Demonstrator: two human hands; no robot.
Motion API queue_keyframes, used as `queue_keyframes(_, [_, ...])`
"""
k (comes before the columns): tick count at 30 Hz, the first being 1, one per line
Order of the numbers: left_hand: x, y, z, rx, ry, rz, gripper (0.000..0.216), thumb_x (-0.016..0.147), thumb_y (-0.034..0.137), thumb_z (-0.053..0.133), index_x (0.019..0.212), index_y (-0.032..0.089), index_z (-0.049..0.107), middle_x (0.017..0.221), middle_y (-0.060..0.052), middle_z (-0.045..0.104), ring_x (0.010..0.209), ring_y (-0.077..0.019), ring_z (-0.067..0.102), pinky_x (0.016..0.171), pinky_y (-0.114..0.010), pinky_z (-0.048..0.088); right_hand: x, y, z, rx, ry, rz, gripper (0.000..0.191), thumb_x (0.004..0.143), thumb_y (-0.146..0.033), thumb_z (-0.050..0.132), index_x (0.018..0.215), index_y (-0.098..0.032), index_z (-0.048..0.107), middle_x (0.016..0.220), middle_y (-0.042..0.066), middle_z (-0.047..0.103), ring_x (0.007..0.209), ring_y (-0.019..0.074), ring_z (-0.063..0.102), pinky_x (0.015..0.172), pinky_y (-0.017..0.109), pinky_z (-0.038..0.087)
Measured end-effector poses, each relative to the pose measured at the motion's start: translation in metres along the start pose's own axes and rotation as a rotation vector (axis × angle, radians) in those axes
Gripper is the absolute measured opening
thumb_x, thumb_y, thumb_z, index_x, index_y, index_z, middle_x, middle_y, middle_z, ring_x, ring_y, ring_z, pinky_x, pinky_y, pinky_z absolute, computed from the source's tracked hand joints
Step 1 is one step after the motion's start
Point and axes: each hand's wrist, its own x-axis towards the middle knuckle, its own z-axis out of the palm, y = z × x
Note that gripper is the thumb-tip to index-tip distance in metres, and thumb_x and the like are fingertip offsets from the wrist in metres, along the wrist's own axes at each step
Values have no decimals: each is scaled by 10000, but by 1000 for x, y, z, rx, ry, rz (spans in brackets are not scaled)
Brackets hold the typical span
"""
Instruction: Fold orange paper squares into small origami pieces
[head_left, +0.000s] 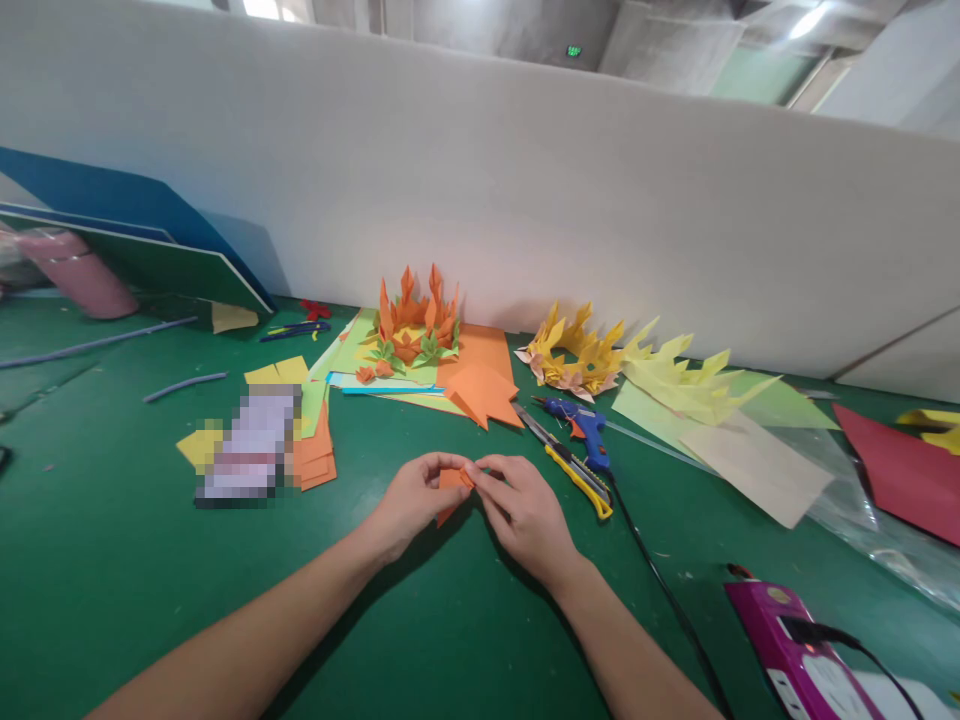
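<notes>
Forearms point(307, 610) nearest; left hand point(411, 508), right hand point(529, 512) grip pinched closed on orange paper point(450, 479), fingers point(491, 487) covering part; glue gun point(593, 432) right.

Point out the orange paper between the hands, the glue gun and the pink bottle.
Orange paper point(450, 479): head view, on its upper visible part.
Glue gun point(589, 419): head view, on its blue body.
Pink bottle point(88, 280): head view, on its side below the lid.

The small orange piece point(451, 478) is of matt paper, and the orange crown point(409, 347) also. The glue gun point(591, 428) has a smooth plastic body. The clear sheet point(892, 548) looks like glossy plastic.
</notes>
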Motion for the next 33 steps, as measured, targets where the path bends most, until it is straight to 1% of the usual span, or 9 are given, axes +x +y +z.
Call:
queue_keyframes(3, [0, -1, 0, -6, 5, 10, 297, 509, 144, 752, 782, 130, 636, 679, 15, 634, 605, -88, 549, 621, -215, 424, 1, -1, -1, 3, -2, -9, 317, 871, -106, 452, 1136, -197, 601, 954, 103, 628, 832, 208, 542, 717, 360, 507])
queue_keyframes(7, [0, -2, 1, -38, 30, 17, 360, 475, 127, 761, 803, 142, 613, 691, 24, 627, 612, -91, 554, 608, -215, 429, 2, -1, -1, 22, -19, -14, 313, 868, -101, 444, 1114, -199, 610, 949, 99, 630, 835, 208, 543, 722, 362, 506])
queue_keyframes(13, [2, -2, 2, -69, 42, -17, 396, 454, 118, 756, 818, 129, 601, 703, 14, 644, 619, -96, 574, 629, -227, 448, 1, 0, 0, 22, -34, -12, 293, 864, -100, 452, 1091, -178, 618, 959, 107, 627, 853, 212, 539, 737, 363, 502])
queue_keyframes(17, [1, -2, 2, -57, 55, -6, 396, 453, 115, 752, 820, 128, 602, 708, 9, 645, 626, -97, 576, 631, -224, 448, 1, -1, -1, 28, -38, -10, 303, 866, -102, 449, 1105, -191, 613, 971, 105, 623, 858, 211, 538, 738, 365, 504])
queue_keyframes(25, [1, -2, 1, 2, 66, 29, 428, 464, 188, 773, 855, 136, 606, 704, 9, 622, 618, -105, 550, 610, -232, 428, 2, 1, 0, 10, -53, -14, 344, 851, -87, 445, 1132, -207, 605, 997, 106, 613, 878, 219, 532, 755, 385, 505])
queue_keyframes(28, [0, 0, 1, 15, 65, 54, 388, 512, 257, 771, 847, 142, 611, 672, 27, 595, 601, -96, 522, 604, -224, 420, 1, 1, -1, 17, -33, -18, 381, 832, -61, 438, 1144, -206, 602, 1007, 110, 610, 881, 220, 531, 754, 388, 504])
queue_keyframes(30, [-1, 1, 0, 31, 73, 86, 356, 537, 288, 763, 824, 145, 609, 667, 35, 579, 578, -84, 496, 580, -213, 406, 1, 1, 0, 60, 3, -10, 409, 819, -41, 425, 1144, -214, 605, 1017, 106, 607, 894, 214, 537, 759, 383, 503])
queue_keyframes(33, [-1, 0, 0, 4, 62, 116, 368, 539, 282, 763, 828, 157, 572, 693, 36, 579, 583, -79, 506, 573, -203, 405, 0, 0, 1, 198, 87, 72, 388, 829, -46, 416, 1080, -243, 637, 994, 80, 622, 903, 192, 567, 766, 359, 503])
